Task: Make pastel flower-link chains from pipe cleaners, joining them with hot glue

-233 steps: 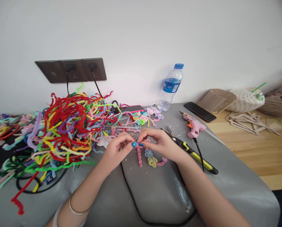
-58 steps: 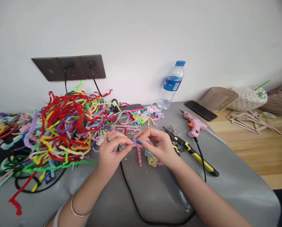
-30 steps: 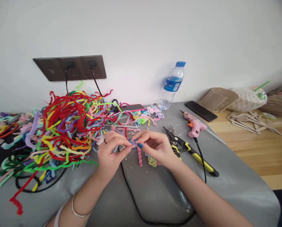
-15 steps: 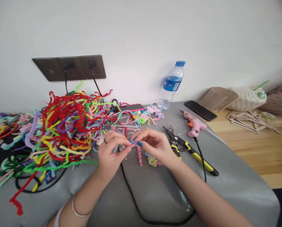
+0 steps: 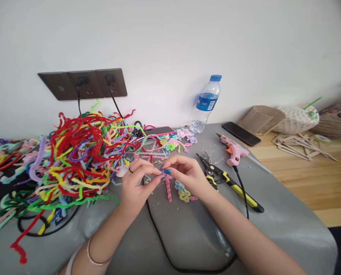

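Observation:
My left hand [image 5: 140,183] and my right hand [image 5: 186,173] meet at the middle of the table, fingertips pinched together on a small purple pipe cleaner piece [image 5: 164,172]. Most of that piece is hidden by the fingers. Just below the fingertips, a twisted pink pipe cleaner [image 5: 168,190] lies on the grey tabletop. Beside my right hand are curled yellow pipe cleaner shapes [image 5: 184,196] and blue ones [image 5: 179,185], partly behind the palm. To the right of that hand lie pliers with yellow-and-black handles [image 5: 230,183].
A large tangle of coloured pipe cleaners [image 5: 81,152] covers the left side. A pink glue gun [image 5: 233,152] and a black phone [image 5: 241,133] lie at right. A water bottle [image 5: 205,105] leans against the wall. A black cable [image 5: 159,233] loops across the front.
Both hands have stayed together, with the fingertips shifting slightly on the purple piece. More of the blue curls shows beside my right hand. The whole view has moved a little.

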`<state>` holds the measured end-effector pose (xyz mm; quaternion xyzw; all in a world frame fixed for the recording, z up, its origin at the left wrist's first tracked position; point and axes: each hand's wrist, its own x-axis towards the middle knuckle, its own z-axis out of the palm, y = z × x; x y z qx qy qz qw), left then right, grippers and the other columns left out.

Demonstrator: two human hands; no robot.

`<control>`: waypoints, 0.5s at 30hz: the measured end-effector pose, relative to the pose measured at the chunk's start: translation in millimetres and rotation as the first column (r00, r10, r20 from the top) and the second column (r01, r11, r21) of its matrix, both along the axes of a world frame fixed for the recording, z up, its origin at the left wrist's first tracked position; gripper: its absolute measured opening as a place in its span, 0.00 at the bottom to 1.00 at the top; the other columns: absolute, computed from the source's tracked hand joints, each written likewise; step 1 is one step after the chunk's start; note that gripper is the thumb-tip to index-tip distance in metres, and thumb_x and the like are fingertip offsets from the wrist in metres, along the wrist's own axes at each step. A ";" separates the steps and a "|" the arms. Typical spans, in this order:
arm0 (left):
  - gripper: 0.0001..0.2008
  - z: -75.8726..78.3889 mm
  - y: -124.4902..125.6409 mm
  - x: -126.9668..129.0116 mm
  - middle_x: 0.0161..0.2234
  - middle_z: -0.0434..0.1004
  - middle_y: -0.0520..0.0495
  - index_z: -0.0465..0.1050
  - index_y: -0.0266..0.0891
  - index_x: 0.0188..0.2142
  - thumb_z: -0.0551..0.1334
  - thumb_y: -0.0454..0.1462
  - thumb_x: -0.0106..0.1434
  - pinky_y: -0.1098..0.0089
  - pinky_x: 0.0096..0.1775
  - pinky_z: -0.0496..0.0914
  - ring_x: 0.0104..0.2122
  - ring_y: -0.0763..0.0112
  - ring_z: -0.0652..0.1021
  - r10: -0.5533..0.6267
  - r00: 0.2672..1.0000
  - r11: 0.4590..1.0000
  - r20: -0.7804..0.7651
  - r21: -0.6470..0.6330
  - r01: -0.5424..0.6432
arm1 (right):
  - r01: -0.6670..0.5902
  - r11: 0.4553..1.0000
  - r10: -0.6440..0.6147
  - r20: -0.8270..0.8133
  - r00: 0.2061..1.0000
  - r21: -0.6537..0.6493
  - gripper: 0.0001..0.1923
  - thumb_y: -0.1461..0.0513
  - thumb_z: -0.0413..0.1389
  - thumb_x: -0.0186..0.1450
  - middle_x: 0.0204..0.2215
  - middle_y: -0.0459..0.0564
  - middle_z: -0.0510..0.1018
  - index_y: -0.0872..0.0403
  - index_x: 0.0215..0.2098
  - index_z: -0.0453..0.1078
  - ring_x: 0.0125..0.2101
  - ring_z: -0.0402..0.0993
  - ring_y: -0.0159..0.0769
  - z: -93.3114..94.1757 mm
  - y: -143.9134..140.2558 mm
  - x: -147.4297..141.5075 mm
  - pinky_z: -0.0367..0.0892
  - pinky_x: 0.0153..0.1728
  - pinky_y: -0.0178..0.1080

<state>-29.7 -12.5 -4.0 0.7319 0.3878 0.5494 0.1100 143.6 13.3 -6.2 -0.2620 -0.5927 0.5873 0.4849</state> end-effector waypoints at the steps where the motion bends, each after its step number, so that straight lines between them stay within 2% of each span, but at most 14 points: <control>1: 0.04 -0.4 0.1 -0.1 0.29 0.76 0.51 0.76 0.41 0.30 0.67 0.34 0.62 0.68 0.37 0.71 0.32 0.69 0.77 0.000 1.000 1.000 -0.003 0.003 0.000 | -0.001 1.000 0.001 -0.010 1.000 -0.003 0.09 0.55 0.63 0.63 0.29 0.47 0.78 0.53 0.35 0.75 0.29 0.75 0.33 -0.5 0.3 -0.1 0.73 0.33 0.36; 6: 0.05 -1.3 1.0 0.1 0.28 0.76 0.51 0.75 0.41 0.29 0.68 0.35 0.61 0.68 0.36 0.71 0.31 0.69 0.77 0.005 0.999 1.000 -0.032 0.017 -0.005 | 0.020 1.000 -0.020 0.030 0.999 -0.008 0.11 0.54 0.65 0.61 0.27 0.47 0.77 0.53 0.31 0.75 0.28 0.73 0.32 0.8 1.2 1.1 0.71 0.31 0.34; 10: 0.06 -1.4 1.6 0.8 0.28 0.76 0.51 0.73 0.41 0.30 0.68 0.34 0.61 0.68 0.36 0.71 0.32 0.69 0.77 0.012 1.000 1.000 -0.018 0.013 -0.012 | 0.009 1.000 -0.011 0.071 0.997 0.028 0.13 0.53 0.61 0.64 0.29 0.49 0.79 0.54 0.32 0.78 0.30 0.74 0.34 5.3 0.5 2.6 0.72 0.34 0.37; 15: 0.07 -2.4 2.5 0.7 0.29 0.75 0.51 0.71 0.41 0.32 0.69 0.33 0.60 0.69 0.36 0.70 0.32 0.70 0.76 0.009 1.000 1.000 0.012 0.006 -0.009 | -0.019 0.999 0.019 0.010 1.000 0.050 0.06 0.58 0.62 0.64 0.32 0.49 0.80 0.52 0.36 0.79 0.35 0.76 0.35 4.2 -1.1 2.6 0.73 0.38 0.37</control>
